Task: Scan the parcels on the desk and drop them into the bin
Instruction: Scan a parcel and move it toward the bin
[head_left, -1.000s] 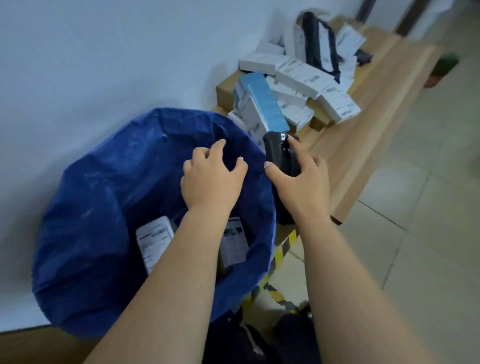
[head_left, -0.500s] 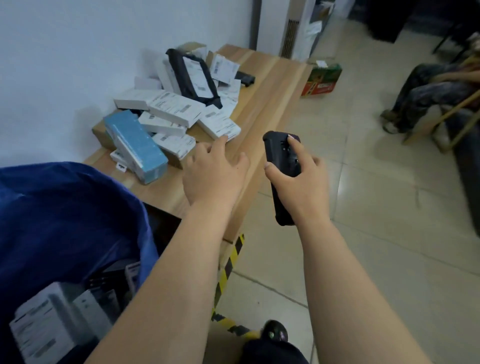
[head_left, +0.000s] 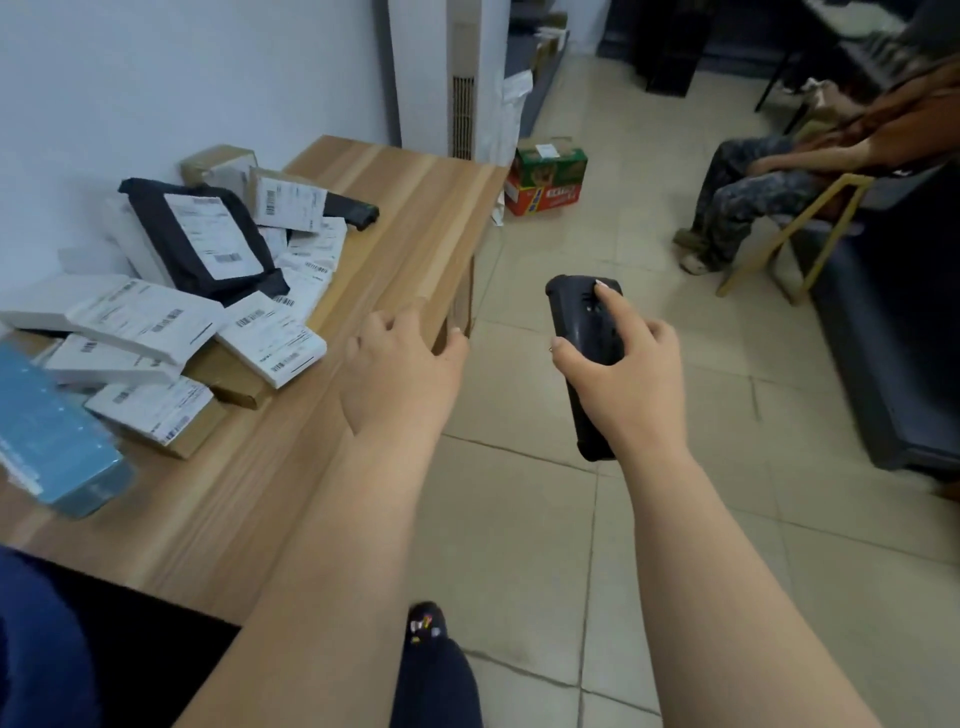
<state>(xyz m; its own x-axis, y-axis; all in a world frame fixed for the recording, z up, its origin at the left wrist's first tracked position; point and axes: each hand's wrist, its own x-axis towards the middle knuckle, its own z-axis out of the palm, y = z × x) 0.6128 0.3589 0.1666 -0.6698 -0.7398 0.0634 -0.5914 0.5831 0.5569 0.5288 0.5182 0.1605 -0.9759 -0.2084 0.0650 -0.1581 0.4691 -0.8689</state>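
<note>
A heap of parcels lies on the wooden desk (head_left: 395, 218) against the wall: white labelled boxes (head_left: 145, 319), a black mailer bag (head_left: 202, 236), brown cartons and a blue box (head_left: 49, 441). My left hand (head_left: 400, 374) hovers over the desk's front edge, empty, with relaxed fingers, to the right of the heap. My right hand (head_left: 621, 382) grips a black handheld scanner (head_left: 584, 317) over the floor, thumb on its top. Only a corner of the blue bin (head_left: 36, 639) shows at the bottom left.
A white tower unit (head_left: 457, 73) stands behind the desk. A red and green carton (head_left: 545, 174) sits on the tiled floor. A seated person (head_left: 753, 197) on a wooden chair is at the right, beside a dark sofa (head_left: 883, 364).
The view has swung right, from the bin to the desk. My left hand left the bin and now hangs over the desk edge. The scanner stays in my right hand.
</note>
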